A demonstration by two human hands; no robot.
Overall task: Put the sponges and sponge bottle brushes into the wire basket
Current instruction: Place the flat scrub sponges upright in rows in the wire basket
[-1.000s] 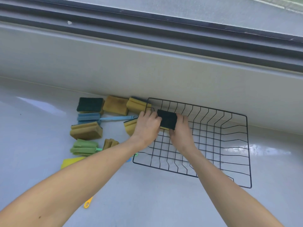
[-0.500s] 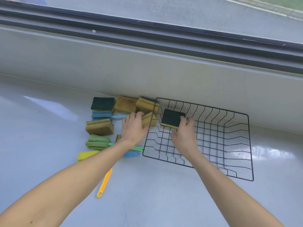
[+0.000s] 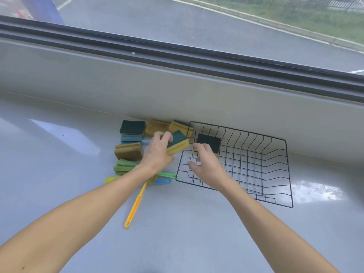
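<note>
The left hand [image 3: 157,154] has lifted a green-topped yellow sponge [image 3: 177,142] beside the wire basket [image 3: 275,174]; the right hand [image 3: 206,164], fingers loose, has released the dark-topped sponge [image 3: 208,142] inside.

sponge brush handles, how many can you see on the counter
3: yellow handle nearest the camera, green handle and blue handle beside the wire basket. Another may hide under the left hand.
</note>
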